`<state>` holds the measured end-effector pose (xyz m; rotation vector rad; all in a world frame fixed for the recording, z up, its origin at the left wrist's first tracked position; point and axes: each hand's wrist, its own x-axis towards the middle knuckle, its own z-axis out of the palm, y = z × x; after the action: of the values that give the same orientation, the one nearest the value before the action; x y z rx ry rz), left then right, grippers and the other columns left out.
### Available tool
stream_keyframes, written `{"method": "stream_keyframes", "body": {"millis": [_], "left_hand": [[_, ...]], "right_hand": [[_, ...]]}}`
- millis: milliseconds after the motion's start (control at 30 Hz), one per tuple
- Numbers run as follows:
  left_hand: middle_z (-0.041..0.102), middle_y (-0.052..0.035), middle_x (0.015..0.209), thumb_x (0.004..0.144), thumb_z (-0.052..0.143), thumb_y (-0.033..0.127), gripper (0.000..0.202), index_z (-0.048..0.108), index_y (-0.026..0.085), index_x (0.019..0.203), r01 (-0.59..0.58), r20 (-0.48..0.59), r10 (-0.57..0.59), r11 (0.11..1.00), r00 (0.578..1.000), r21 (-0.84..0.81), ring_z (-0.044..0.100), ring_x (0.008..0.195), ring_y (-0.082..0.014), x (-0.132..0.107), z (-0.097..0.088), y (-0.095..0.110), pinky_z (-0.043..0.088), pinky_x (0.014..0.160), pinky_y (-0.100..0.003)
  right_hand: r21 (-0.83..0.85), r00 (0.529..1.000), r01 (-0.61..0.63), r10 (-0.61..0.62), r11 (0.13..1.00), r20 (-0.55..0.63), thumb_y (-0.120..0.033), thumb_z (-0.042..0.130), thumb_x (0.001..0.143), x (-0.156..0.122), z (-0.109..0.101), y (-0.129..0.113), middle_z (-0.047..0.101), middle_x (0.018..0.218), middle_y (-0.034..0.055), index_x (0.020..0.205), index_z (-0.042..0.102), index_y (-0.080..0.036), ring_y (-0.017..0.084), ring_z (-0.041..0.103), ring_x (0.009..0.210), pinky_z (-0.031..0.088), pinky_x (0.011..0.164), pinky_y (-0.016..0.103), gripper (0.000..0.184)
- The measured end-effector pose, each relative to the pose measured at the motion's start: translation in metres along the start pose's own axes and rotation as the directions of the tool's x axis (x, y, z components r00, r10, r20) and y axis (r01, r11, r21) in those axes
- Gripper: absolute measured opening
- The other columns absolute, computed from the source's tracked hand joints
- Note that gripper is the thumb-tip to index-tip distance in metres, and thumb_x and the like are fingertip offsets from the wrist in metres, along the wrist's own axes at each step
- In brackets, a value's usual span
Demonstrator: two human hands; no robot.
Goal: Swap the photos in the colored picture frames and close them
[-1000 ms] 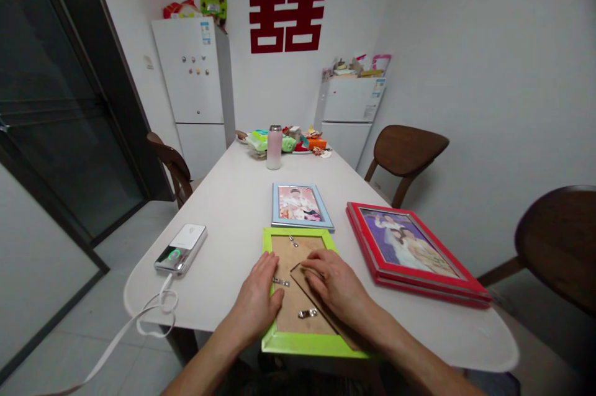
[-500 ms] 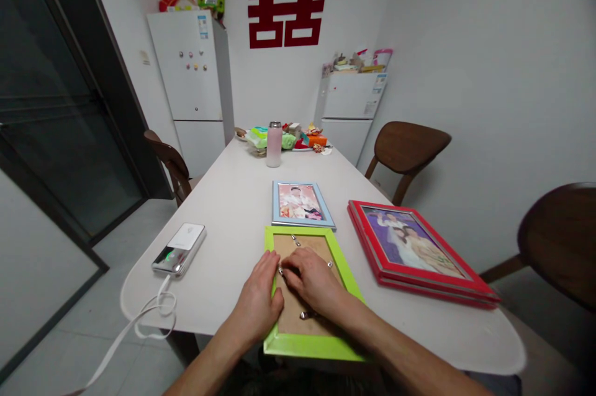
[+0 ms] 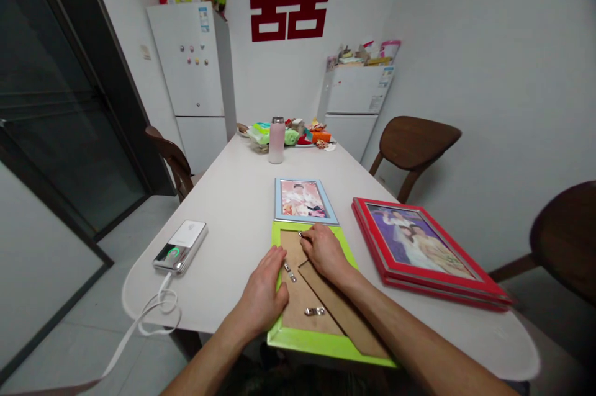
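A lime-green picture frame lies face down at the near table edge, its brown backing board up, with small metal clips on it. My left hand lies flat on the frame's left side, fingers stretched out, holding nothing. My right hand reaches to the frame's far edge, fingers curled and pinching at a small metal clip there. A brown stand flap runs under my right forearm.
A light-blue framed photo lies just beyond the green frame. Red frames are stacked to the right. A power bank with a white cable sits left. A pink bottle and snacks stand at the far end. Chairs surround the white table.
My right hand has moved from the middle of the backing board to the clip at the frame's far edge. The left hand stays on the frame's left side.
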<state>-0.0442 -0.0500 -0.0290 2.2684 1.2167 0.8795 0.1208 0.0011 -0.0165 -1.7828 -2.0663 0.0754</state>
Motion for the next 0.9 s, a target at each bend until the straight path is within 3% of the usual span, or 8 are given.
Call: {"method": "stream_keyframes", "body": {"millis": [167,300,400,500,633,767,900], "left_hand": [[0.041,-0.0127,0.125,0.061,0.041,0.004,0.058,0.037,0.008,0.119,0.01,-0.009,-0.01,1.0,1.0,-0.01,0.033,0.118,-0.0195,0.001,0.0,0.0,0.027,0.099,-0.039],[0.042,-0.0108,0.125,0.06,0.041,0.004,0.059,0.038,0.011,0.118,0.016,-0.03,-0.016,1.0,0.999,-0.02,0.034,0.117,-0.0205,0.0,0.001,0.001,0.028,0.099,-0.04],[0.042,-0.0103,0.125,0.06,0.042,0.004,0.059,0.038,0.012,0.118,0.028,-0.046,-0.029,0.999,0.999,-0.032,0.034,0.117,-0.0204,-0.001,0.001,0.001,0.028,0.099,-0.04],[0.041,-0.0101,0.126,0.061,0.042,0.004,0.059,0.038,0.012,0.119,0.042,-0.054,-0.045,0.998,0.998,-0.055,0.034,0.117,-0.0196,-0.002,0.002,0.001,0.027,0.099,-0.039],[0.041,-0.0103,0.126,0.063,0.042,0.004,0.056,0.038,0.011,0.119,0.065,-0.053,-0.071,0.993,0.996,-0.103,0.034,0.117,-0.0197,-0.001,0.001,0.002,0.025,0.1,-0.039],[0.044,-0.0105,0.123,0.066,0.047,0.01,0.051,0.041,0.011,0.116,0.102,-0.06,-0.113,0.98,0.992,-0.172,0.037,0.114,-0.0209,0.0,-0.004,0.008,0.026,0.098,-0.039],[0.052,-0.0088,0.115,0.068,0.052,0.018,0.046,0.044,0.014,0.113,0.151,-0.071,-0.178,0.946,0.981,-0.287,0.046,0.106,-0.0216,0.003,-0.012,0.017,0.033,0.093,-0.038]], "right_hand": [[0.025,0.999,0.032,-0.033,0.999,0.012,-0.017,0.041,0.076,0.0,0.003,-0.003,0.06,0.081,0.0063,0.084,0.065,-0.016,0.016,0.05,0.081,0.034,0.075,0.025,0.025],[0.041,0.999,0.043,-0.043,0.998,0.008,-0.02,0.041,0.077,-0.006,-0.01,-0.006,0.06,0.081,0.007,0.088,0.063,-0.015,0.016,0.051,0.079,0.036,0.074,0.026,0.025],[0.069,0.999,0.048,-0.048,0.996,-0.005,-0.026,0.042,0.077,-0.029,-0.032,-0.005,0.058,0.087,0.008,0.097,0.058,-0.014,0.017,0.051,0.083,0.036,0.076,0.028,0.029],[0.074,0.996,0.025,-0.031,0.997,0.083,-0.037,0.052,0.068,-0.062,-0.048,0.0,0.057,0.086,0.008,0.096,0.058,-0.016,0.02,0.05,0.081,0.038,0.073,0.031,0.036],[0.06,0.988,0.024,-0.033,0.998,0.154,-0.032,0.057,0.06,-0.088,-0.049,-0.001,0.056,0.09,0.0086,0.103,0.055,-0.018,0.022,0.05,0.085,0.037,0.075,0.033,0.045],[0.129,0.986,-0.028,0.007,0.991,0.166,-0.025,0.052,0.062,-0.086,-0.05,-0.005,0.054,0.089,0.0083,0.102,0.055,-0.016,0.019,0.052,0.08,0.039,0.072,0.03,0.041],[0.157,0.987,-0.042,0.017,0.987,0.159,-0.025,0.053,0.061,-0.077,-0.068,-0.01,0.054,0.083,0.0071,0.098,0.058,-0.016,0.018,0.052,0.075,0.04,0.07,0.029,0.038]]}}
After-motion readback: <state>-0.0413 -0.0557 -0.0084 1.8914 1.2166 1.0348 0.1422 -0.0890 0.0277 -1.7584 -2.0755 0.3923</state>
